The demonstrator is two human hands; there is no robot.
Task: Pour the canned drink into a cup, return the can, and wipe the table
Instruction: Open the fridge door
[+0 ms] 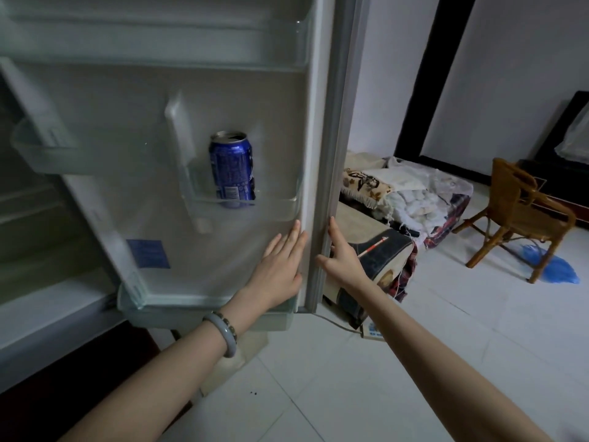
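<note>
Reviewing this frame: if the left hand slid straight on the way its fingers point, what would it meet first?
Probably the right end of the clear door shelf, just above the left hand lying flat on the fridge door. The blue can stands further left, off that line.

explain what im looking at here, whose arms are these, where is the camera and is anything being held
No machine here: these are a person's bare arms, filmed by one wide-angle camera worn on the head, looking forward and down. The left hand lies flat on the inside of the open fridge door. The right hand is at the door's free edge, its fingers mostly hidden behind it. Neither hand holds the blue can, which stands upright, opened, in a door shelf.
</note>
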